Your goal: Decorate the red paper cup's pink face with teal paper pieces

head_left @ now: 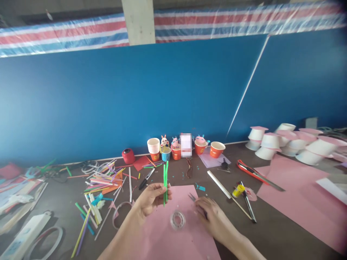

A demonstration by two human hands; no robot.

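My left hand (154, 196) is closed around two bright green straws (165, 184), which stand nearly upright between thumb and fingers above the pink paper (159, 238). My right hand (213, 215) rests low over the paper's right edge, its fingers wrapped about a pair of scissors (192, 197). The scissors' slightly parted metal tips point up and left; most of the dark handle is hidden by the hand. Between my hands, a roll of clear tape (178, 220) lies flat on the pink paper.
Coloured straws (104, 180) lie heaped at left, near a power strip (29, 234). Paper cups (153, 146) and small decorated cups (200, 146) line the back. On the right are a red utility knife (257, 174), a yellow tub (238, 190), pink sheets (298, 191) and white-and-pink cups (267, 146).
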